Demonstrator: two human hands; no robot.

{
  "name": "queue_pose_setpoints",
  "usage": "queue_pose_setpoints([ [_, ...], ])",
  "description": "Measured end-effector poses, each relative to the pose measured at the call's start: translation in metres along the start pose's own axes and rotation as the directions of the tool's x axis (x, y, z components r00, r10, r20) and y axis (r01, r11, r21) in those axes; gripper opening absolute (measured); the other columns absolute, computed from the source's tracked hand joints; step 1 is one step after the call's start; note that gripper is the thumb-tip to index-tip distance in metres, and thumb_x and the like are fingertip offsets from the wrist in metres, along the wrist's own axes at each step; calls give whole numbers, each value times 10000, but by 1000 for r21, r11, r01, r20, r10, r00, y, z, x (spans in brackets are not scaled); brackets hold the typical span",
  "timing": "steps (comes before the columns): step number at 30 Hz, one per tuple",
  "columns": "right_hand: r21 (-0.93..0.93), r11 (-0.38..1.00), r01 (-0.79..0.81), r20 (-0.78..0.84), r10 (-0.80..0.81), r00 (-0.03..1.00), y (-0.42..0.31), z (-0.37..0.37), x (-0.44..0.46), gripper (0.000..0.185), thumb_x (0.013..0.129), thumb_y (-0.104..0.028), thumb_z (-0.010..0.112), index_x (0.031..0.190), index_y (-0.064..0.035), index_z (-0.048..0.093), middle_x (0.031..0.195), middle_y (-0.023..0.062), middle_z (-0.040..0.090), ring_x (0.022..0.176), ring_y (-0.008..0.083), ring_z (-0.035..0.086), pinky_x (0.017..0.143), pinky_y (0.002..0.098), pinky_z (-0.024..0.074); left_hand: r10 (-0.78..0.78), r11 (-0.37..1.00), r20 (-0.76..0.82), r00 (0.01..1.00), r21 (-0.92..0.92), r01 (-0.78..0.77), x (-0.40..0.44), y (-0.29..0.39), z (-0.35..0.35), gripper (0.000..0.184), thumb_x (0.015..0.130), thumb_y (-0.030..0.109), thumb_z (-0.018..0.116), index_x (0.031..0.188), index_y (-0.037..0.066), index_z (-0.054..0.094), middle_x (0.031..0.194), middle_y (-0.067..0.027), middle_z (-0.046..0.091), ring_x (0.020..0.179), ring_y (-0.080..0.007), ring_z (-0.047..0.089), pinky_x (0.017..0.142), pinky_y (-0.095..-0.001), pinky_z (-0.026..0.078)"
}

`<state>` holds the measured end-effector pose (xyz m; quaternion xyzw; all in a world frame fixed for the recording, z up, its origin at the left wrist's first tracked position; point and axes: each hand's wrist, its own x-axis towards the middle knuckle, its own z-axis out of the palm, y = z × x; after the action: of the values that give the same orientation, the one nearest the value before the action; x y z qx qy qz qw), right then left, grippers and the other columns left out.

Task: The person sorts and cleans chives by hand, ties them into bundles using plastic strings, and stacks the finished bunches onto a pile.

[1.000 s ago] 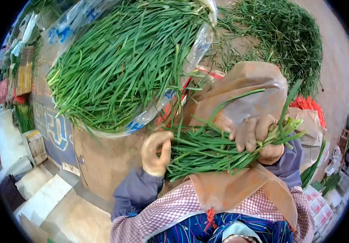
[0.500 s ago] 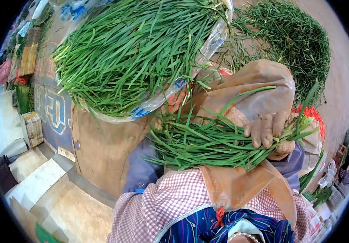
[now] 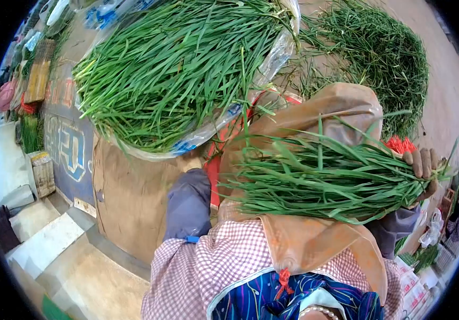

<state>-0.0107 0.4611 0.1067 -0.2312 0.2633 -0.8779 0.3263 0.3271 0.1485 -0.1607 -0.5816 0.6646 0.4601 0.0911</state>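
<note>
A loose bunch of garlic chives point(image 3: 325, 176) lies sideways above my lap, its leaves fanned to the left. My right hand point(image 3: 423, 169) is closed around the stem end at the far right, fingers wrapped over the stalks. My left hand point(image 3: 190, 161) is at the lower edge of the big heap of chives point(image 3: 181, 74), beside the plastic sheet point(image 3: 157, 156) under it. Its fingers are mostly hidden there, so whether they grip anything does not show.
Dark green trimmings point(image 3: 378, 64) are piled on the ground at upper right. Red ties point(image 3: 400, 144) hang by my right knee. A brown cardboard piece point(image 3: 128, 197) stands left of my left sleeve. White and tan boards point(image 3: 53, 240) lie at lower left.
My right hand has moved right, out to the stem end, and the bunch has shifted right with its leaves fuller. My left hand has come away from the bunch's leaf tips toward the heap.
</note>
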Motion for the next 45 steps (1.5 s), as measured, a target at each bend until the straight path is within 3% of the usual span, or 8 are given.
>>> queue_pose_setpoints([
  [10, -129, 991, 45, -141, -64, 988, -1, -5, 1, 295, 827, -227, 674, 867, -170, 388, 771, -60, 461, 774, 115, 511, 857, 353, 397, 235, 783, 228, 945, 531, -323, 67, 83, 88, 208, 875, 185, 613, 1032, 56, 659, 875, -204, 674, 817, -307, 664, 725, -366, 524],
  [22, -53, 955, 293, -148, -297, 943, -66, -61, -25, 302, 812, -151, 711, 907, -152, 425, 775, -49, 475, 767, 120, 499, 888, 355, 400, 329, 625, 313, 891, 636, -453, 69, 139, 83, 233, 869, 207, 628, 1056, 72, 662, 900, -213, 675, 848, -318, 666, 751, -377, 527],
  [29, -80, 924, 374, -132, -382, 915, -100, -80, -61, 291, 794, -169, 702, 884, -157, 426, 786, -51, 479, 787, 133, 502, 915, 365, 383, 604, 590, 350, 716, 407, -697, 70, 252, 106, 249, 865, 220, 637, 1070, 81, 664, 914, -218, 675, 866, -324, 667, 767, -383, 528],
  [31, -60, 908, 414, -122, -418, 900, -101, -78, -66, 288, 794, -187, 701, 876, -157, 427, 777, -48, 477, 783, 143, 505, 931, 383, 386, 541, 804, 259, 800, 120, -582, 87, 289, 132, 281, 837, 216, 667, 1061, 47, 659, 933, -199, 678, 864, -307, 662, 798, -383, 520],
  [32, -64, 907, 415, -113, -420, 901, -103, -78, -67, 287, 794, -187, 700, 878, -156, 427, 778, -49, 476, 783, 144, 504, 932, 381, 385, 763, 643, 136, 632, -56, -764, 92, 304, 141, 200, 827, 115, 652, 998, 11, 653, 861, -93, 669, 741, -185, 626, 638, -323, 524],
  [33, -68, 908, 414, -104, -419, 902, -105, -77, -69, 287, 795, -188, 699, 880, -156, 428, 779, -50, 476, 783, 144, 504, 933, 379, 385, 592, 800, 258, 763, -300, -520, 57, 349, 131, 237, 838, 116, 664, 1054, 21, 650, 903, -93, 672, 794, -198, 629, 678, -319, 529],
  [36, -102, 893, 438, -119, -448, 886, -108, -74, -72, 283, 803, -195, 688, 882, -155, 419, 794, -47, 467, 788, 145, 498, 934, 385, 387, 767, 555, 326, 553, -769, -316, -23, 438, 103, 890, 820, 312, 744, 1488, 75, 206, 1301, -190, 520, 1057, -266, 595, 891, -407, 514],
  [45, -76, 866, 493, -104, -499, 860, -99, -61, -62, 201, 829, -202, 621, 862, -144, 431, 803, -28, 474, 853, 162, 538, 966, 433, 420, 786, 615, 344, 514, -344, -710, -75, 317, 50, 463, 928, 177, 567, 1334, -28, 482, 1354, -176, 511, 1223, -246, 510, 1040, -349, 386],
])
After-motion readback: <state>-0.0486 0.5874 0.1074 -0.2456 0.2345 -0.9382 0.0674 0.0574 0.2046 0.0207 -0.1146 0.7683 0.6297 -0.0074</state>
